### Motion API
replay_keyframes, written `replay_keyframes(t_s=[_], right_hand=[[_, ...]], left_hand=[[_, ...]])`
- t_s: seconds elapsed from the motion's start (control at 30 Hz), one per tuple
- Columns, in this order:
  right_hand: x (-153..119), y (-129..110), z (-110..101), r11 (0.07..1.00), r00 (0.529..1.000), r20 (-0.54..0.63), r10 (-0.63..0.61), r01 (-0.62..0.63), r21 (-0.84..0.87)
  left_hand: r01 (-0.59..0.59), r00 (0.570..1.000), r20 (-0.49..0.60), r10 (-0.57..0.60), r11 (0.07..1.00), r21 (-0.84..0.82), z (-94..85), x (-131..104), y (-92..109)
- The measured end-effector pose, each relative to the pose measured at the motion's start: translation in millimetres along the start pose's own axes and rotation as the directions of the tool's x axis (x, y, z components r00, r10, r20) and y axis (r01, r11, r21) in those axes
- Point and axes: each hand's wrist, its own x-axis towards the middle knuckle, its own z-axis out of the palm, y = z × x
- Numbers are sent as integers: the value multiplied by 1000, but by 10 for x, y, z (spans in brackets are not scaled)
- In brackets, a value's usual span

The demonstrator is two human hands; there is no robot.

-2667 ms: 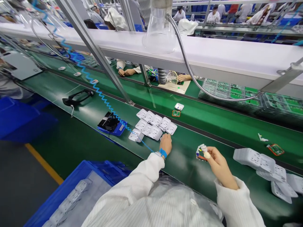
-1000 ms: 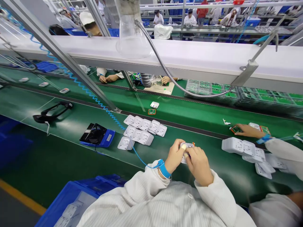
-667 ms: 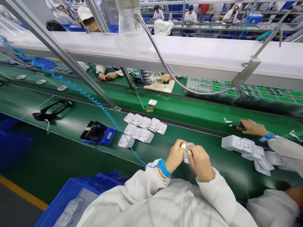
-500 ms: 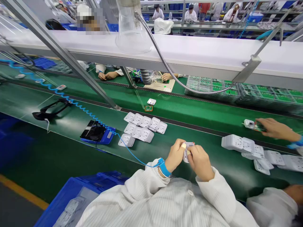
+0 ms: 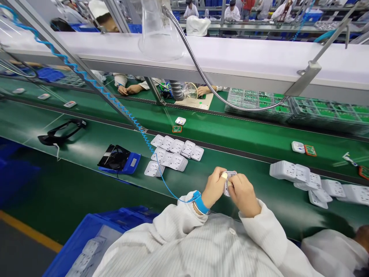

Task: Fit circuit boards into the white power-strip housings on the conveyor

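Observation:
A small white plastic housing [image 5: 230,179] is held between both hands, close in front of my body above the green bench. My left hand [image 5: 213,186] grips its left side, thumb on top; a blue wrist strap circles that wrist. My right hand [image 5: 243,193] is closed on the right side, its thumb pressing on the inside. The fingers hide much of the housing. To the left lie stacked white socket covers [image 5: 174,161]. More white covers [image 5: 284,170] are piled to the right.
A coiled blue cord [image 5: 115,100] runs from my strap to the upper left. Black goggles [image 5: 62,131] and a blue tray [image 5: 133,163] lie left. The green belt [image 5: 230,132] carries white parts and orange-edged circuit boards [image 5: 177,129]. A blue bin [image 5: 83,225] stands low left.
The co-worker's hand at the right has left the belt, where a white part and a board now show. Belt parts shifted slightly left. My hands keep their grip.

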Motion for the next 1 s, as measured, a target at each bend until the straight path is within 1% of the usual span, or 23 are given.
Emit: replay_keyframes(t_s=[0.27, 0.4, 0.5, 0.57, 0.63, 0.73, 0.83, 0.9, 1.0], right_hand=[[-26, 40, -13, 995, 994, 89, -60, 53, 81], [-21, 42, 10, 994, 992, 114, -58, 47, 96], [-5, 39, 32, 991, 988, 139, -74, 57, 119], [0, 45, 36, 989, 987, 146, -64, 43, 143], [-9, 64, 21, 985, 992, 116, -38, 18, 171], [-55, 119, -39, 984, 1000, 21, 2, -6, 178], [-125, 182, -102, 988, 1000, -27, -8, 12, 156], [-167, 209, -121, 990, 999, -41, -28, 34, 139], [-197, 217, -121, 994, 996, -67, -52, 58, 92]], left_hand=[[8, 1000, 5, -9, 999, 44, -30, -6, 54], [12, 1000, 14, -13, 998, 68, -29, -30, 80], [29, 999, 11, -31, 991, 127, -34, -38, 70], [27, 999, 13, -30, 987, 157, -48, -31, 55], [14, 1000, 25, -18, 991, 134, -68, -18, 42], [-5, 999, 52, 3, 999, 40, -101, -1, 40], [-17, 998, 59, 18, 1000, -12, -122, 2, 65], [-28, 998, 57, 29, 999, -15, -130, 0, 91], [-52, 997, 65, 50, 998, 29, -142, -6, 141]])
